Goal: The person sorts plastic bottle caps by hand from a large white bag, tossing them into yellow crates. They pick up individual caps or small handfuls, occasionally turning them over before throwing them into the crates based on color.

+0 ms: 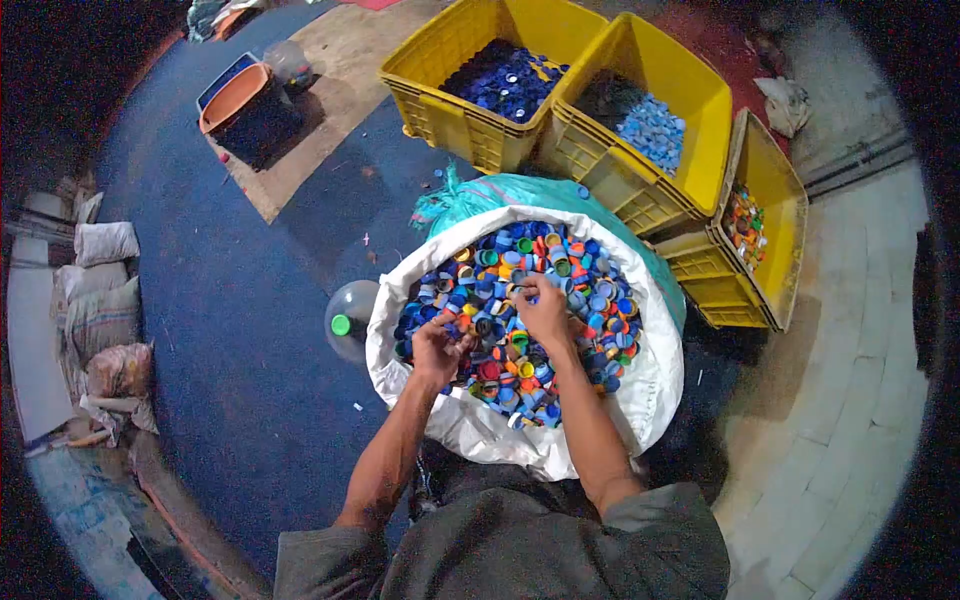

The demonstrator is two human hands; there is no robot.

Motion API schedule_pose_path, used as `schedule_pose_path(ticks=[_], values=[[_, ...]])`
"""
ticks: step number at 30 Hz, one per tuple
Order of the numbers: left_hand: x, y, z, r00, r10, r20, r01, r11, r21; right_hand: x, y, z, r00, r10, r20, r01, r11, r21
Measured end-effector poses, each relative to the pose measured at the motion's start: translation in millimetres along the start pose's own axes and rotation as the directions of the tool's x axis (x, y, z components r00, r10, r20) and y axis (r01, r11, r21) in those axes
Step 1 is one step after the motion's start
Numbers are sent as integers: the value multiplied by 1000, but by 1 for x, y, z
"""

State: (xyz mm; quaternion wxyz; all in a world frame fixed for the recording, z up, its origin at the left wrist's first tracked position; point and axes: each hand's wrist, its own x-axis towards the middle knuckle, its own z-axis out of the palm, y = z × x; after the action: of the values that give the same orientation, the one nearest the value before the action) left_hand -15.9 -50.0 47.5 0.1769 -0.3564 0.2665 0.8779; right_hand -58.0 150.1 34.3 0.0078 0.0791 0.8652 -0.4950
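Loose plastic bottle caps (527,371) in many colours, mostly blue with red, orange, yellow and green ones, fill a wide white sack (655,385) with its rim rolled out. Over the left part of the pile is my left hand (437,352), thumb and fingers curved but apart, close to some orange and red caps. Nearer the middle, my right hand (545,312) is closed in a pinch at a greyish bottle cap (521,284). Its fingers partly hide that cap.
Behind the sack lies a teal sack (540,190). Three yellow crates hold sorted caps: dark blue (425,115), light blue (715,130) and mixed orange-green (780,220). A clear jug (350,320) touches the sack's left. An orange-rimmed tub (240,95) stands far left; filled bags (105,315) line the left edge.
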Motion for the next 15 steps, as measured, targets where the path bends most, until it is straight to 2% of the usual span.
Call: schedule_pose_path(ticks=[1, 3, 4, 6, 9, 11, 12, 15], values=[[-3, 3, -7, 1000, -4, -26, 3, 1000, -19, 6, -13, 6, 999, -9, 43, 9, 1000, 0], [-8, 8, -18, 997, -14, -74, 9, 998, -55, 16, -27, 19, 990, 77, 115, -50, 974, -219], [-3, 7, -20, 984, -5, -180, -13, 995, -98, 19, -28, 26, 993, 41, 114, -11, 968, -252], [1, 5, -34, 994, -10, -111, 5, 999, -42, 23, -28, 39, 993, -32, 116, 67, 947, -315], [10, -2, -52, 996, -22, -84, 21, 1000, -15, 25, -45, 46, 985, 113, 131, -46, 901, -431], [13, -4, -55, 996, -31, -85, 30, 999, -15, 25, -49, 48, 980, 144, 138, -59, 871, -488], [14, -6, -55, 993, -18, -113, 19, 1000, 7, 26, -47, 51, 981, 148, 129, -64, 863, -500], [6, -3, -43, 977, 143, -156, -95, 956, 277, 27, -47, 54, 978, 170, 120, -84, 849, -521]])
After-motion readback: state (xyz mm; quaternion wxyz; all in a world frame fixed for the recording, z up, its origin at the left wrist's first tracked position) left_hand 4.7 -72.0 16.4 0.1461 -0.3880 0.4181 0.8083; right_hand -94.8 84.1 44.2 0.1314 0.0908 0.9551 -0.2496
